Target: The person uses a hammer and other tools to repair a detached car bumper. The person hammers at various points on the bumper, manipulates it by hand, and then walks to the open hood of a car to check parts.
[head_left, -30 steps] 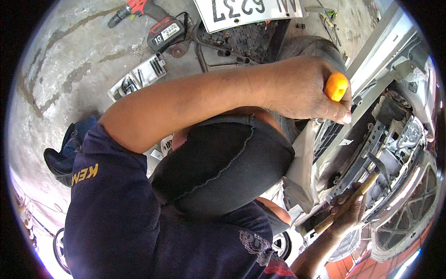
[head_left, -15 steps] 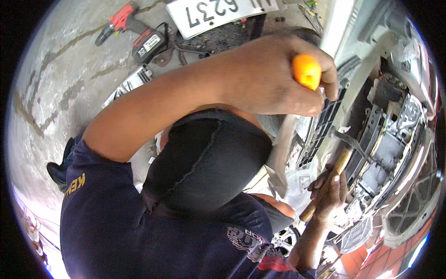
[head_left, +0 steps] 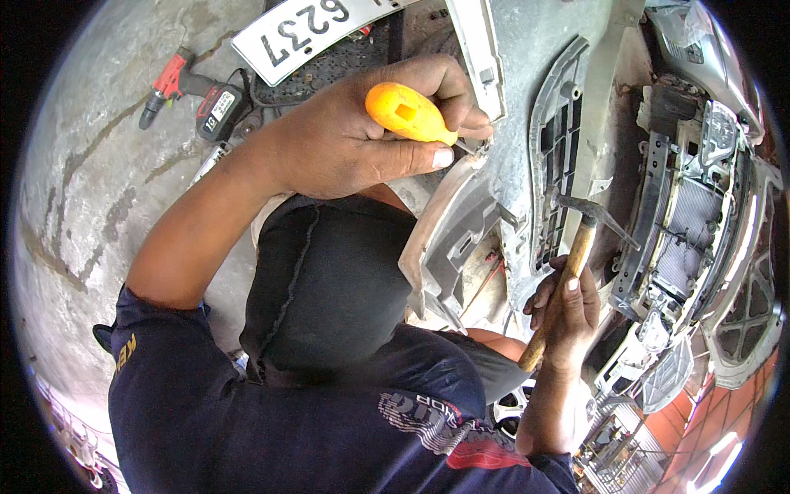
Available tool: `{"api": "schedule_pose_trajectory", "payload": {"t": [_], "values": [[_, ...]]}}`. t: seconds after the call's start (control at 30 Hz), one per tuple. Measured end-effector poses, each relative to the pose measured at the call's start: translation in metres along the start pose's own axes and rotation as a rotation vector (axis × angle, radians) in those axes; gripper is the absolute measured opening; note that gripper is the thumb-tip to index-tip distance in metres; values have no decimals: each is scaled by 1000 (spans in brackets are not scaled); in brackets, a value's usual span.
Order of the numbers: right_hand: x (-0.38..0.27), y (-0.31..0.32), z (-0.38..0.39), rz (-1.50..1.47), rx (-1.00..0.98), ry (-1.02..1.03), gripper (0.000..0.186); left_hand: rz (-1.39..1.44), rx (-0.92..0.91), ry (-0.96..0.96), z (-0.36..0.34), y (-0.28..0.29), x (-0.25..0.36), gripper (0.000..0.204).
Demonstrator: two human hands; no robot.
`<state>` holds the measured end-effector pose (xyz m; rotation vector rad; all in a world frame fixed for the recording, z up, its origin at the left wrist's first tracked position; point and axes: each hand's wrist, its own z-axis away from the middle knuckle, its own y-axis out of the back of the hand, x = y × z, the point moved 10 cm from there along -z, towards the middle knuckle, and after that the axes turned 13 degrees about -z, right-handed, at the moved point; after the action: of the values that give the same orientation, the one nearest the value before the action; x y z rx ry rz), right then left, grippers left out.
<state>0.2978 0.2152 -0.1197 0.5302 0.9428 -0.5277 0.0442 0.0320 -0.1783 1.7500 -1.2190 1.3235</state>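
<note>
Two hands are in view, each grasping one tool. The left hand (head_left: 341,140) is closed around one screwdriver (head_left: 403,113) by its yellow-orange handle; its thin shaft points at the edge of one pale, curved panel (head_left: 444,198), though whether the tip touches is too small to tell. The right hand (head_left: 569,317), lower and to the right, grips one hammer (head_left: 578,251) by its wooden handle, the metal head uppermost. One black-clad knee (head_left: 329,288) lies between the two arms. One black slatted grille (head_left: 546,148) stands just beyond the hammer head. Farther right is one exposed car front with one finned radiator (head_left: 691,218). Up and left lie one white plate (head_left: 309,37) and, on the concrete floor (head_left: 90,165), one red-and-black drill (head_left: 197,95).
</note>
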Motion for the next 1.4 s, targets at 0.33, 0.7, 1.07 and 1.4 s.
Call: {"api": "schedule_pose_trajectory", "payload": {"t": [0.33, 0.7, 1.07, 1.4], "values": [[-1, -13, 0, 6, -39, 26, 46, -255, 52, -203, -5, -1, 22, 14], [-36, -30, 1, 101, -64, 89, 52, -207, 97, -307, -10, -4, 20, 20], [-114, -70, 39, 690, -354, 391, 51, -332, 22, -242, -7, -12, 31, 18], [-145, -147, 78, 1099, -777, 798, 43, -345, -35, -258, -25, -20, 42, 22]]}}
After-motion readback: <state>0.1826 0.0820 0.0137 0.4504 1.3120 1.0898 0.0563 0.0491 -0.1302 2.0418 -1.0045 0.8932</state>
